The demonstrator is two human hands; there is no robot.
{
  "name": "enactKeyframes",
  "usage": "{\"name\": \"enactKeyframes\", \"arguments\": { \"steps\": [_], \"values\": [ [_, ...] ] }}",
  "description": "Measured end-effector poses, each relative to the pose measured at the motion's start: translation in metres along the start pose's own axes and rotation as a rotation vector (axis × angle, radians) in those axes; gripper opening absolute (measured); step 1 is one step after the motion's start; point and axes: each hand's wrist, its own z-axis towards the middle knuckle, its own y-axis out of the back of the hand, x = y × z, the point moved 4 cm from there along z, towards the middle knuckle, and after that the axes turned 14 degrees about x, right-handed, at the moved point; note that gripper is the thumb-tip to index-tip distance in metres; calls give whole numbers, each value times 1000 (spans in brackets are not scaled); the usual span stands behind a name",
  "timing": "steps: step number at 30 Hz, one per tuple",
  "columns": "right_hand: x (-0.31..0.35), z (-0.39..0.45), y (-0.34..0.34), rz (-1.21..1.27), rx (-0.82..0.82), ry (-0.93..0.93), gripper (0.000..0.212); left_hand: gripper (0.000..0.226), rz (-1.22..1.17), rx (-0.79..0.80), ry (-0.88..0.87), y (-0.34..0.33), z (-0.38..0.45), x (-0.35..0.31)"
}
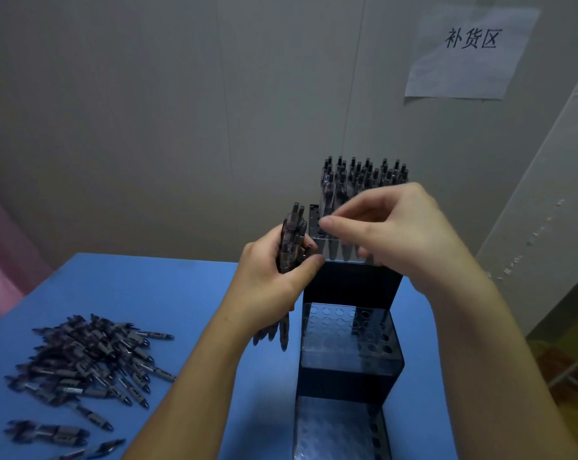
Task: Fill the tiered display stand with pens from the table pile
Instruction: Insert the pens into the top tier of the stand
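Taking the tiered display stand [349, 330] as the landmark and reading from left to right: well to its left, on the blue surface [141, 287], lies the pile of pens [85, 356], loose and overlapping, with a few strays nearer the camera. Just beside the stand's upper left edge, the left hand [271, 280] grips a bundle of pens [292, 240] upright, its fingers curled round the barrels and the thumb pressed across the front; the clip ends rise above the fist and the tips hang below it. Over the top tier, the right hand [390, 227] hovers with thumb and forefinger drawn close together near the front left holes; whether they pinch a pen there or merely touch one already seated, I cannot tell, since the fingers hide the spot. Behind that hand, the top tier already carries a dense row of standing pens [364, 175]. The middle tier's holes show empty, and so does the lowest tier closest to the camera. The step in hand looks like finishing the top tier at its front left corner. The next move probably calls for the right hand to draw one pen from the bundle, line its tip over a free hole and lower it straight, without knocking its neighbours; then on to the middle tier.
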Motion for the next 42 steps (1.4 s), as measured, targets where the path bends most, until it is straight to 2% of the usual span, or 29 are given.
{"name": "enactKeyframes", "arguments": {
  "steps": [3,6,10,13,16,18,23,29,34,42],
  "values": [
    [11,0,-5,172,170,178,11,17,-13,93,-9,-7,2,-3],
    [9,4,-9,206,288,228,14,17,-47,196,-13,-13,2,-7],
    [1,9,-10,269,296,219,8,20,-48,263,-14,-17,1,-10],
    [3,7,-6,375,202,259,4,25,-30,309,5,-20,2,-9],
    [4,7,4,403,33,274,8,26,-48,347,48,-26,0,-5],
    [4,6,10,396,-63,269,10,23,-55,331,56,-26,-1,-2],
    [1,2,30,578,-282,341,22,17,-55,247,78,-20,3,7],
    [-10,-4,62,360,-628,351,22,16,-89,122,69,-12,6,15],
    [-11,1,65,105,-675,302,19,17,-91,69,48,-9,9,13],
    [-13,16,48,2,-606,232,22,21,-126,56,50,-8,8,7]
  ]
}}
